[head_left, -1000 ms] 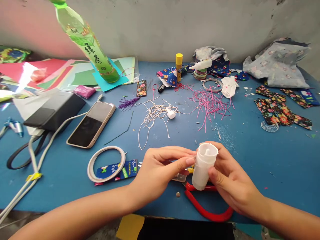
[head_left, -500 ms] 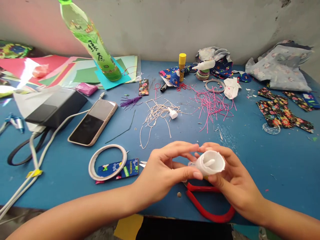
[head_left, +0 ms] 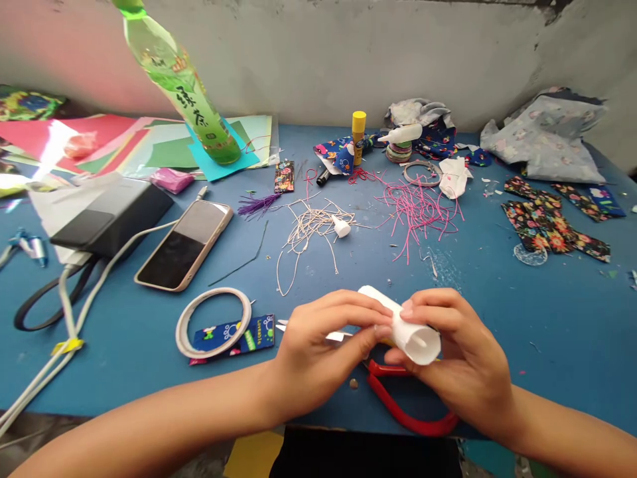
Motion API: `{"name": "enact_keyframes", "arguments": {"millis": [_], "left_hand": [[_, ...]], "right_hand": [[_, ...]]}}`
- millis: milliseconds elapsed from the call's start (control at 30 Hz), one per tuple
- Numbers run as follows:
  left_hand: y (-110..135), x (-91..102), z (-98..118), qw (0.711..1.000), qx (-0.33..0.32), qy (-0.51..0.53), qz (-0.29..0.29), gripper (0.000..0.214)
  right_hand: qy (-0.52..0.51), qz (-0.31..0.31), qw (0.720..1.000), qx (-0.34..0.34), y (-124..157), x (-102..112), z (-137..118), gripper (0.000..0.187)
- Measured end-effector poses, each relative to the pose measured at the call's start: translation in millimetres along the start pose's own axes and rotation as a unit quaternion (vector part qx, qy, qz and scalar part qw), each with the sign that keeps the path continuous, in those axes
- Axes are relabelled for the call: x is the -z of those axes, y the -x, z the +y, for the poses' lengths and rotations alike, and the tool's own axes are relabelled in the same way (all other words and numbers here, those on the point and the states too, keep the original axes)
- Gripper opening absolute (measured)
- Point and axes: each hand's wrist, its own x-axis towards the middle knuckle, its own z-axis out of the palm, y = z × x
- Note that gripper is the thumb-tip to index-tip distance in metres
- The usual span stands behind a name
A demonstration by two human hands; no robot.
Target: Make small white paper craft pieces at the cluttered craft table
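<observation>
A white plastic bottle [head_left: 404,324] lies tipped between both hands near the front edge of the blue table [head_left: 547,318], its open end facing me. My right hand [head_left: 460,362] wraps round it from the right and below. My left hand [head_left: 318,345] pinches its left side with thumb and fingers. Red-handled scissors [head_left: 405,411] lie on the table just under the hands. A small white cap [head_left: 341,227] rests among pale cord pieces [head_left: 308,232] farther back.
A phone [head_left: 185,244], power bank [head_left: 107,216] with white cable, and tape ring [head_left: 213,322] lie left. A green bottle [head_left: 179,86] stands on coloured paper. Pink threads [head_left: 418,209], a glue stick [head_left: 358,136] and fabric scraps [head_left: 552,222] lie at the back and right.
The white bottle has been tipped from upright to lying on its side, open end toward me. Both hands stayed on it and turned with it.
</observation>
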Motion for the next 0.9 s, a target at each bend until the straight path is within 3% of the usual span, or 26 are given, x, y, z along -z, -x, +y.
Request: {"name": "enact_keyframes", "arguments": {"millis": [167,300,400,500,633,767,900], "left_hand": [[-4,1.3,2,0.991,0.119,0.054,0.028,0.011],[-7,2.3,4,0.977,0.180,0.107,0.036,0.007],[-8,3.3,4,0.963,0.223,0.148,0.024,0.007],[-8,4.6,4,0.954,0.240,0.179,-0.002,0.008],[-6,4.4,1,0.962,0.210,0.171,-0.021,0.039],[-5,3.0,-4,0.994,0.096,0.041,-0.020,0.017],[-7,4.2,-6,0.997,-0.030,-0.067,-0.025,0.016]], "right_hand": [[0.010,0.001,1.000,-0.005,0,2,6,0.042],[-0.041,-0.006,0.998,-0.044,5,2,8,0.041],[-0.104,0.002,0.990,-0.092,7,1,7,0.041],[-0.114,0.003,0.989,-0.090,7,0,7,0.042],[-0.080,0.001,0.996,-0.044,5,-1,11,0.042],[-0.049,0.004,0.999,-0.010,4,-3,12,0.042],[-0.038,0.007,0.999,-0.010,3,-3,10,0.040]]}}
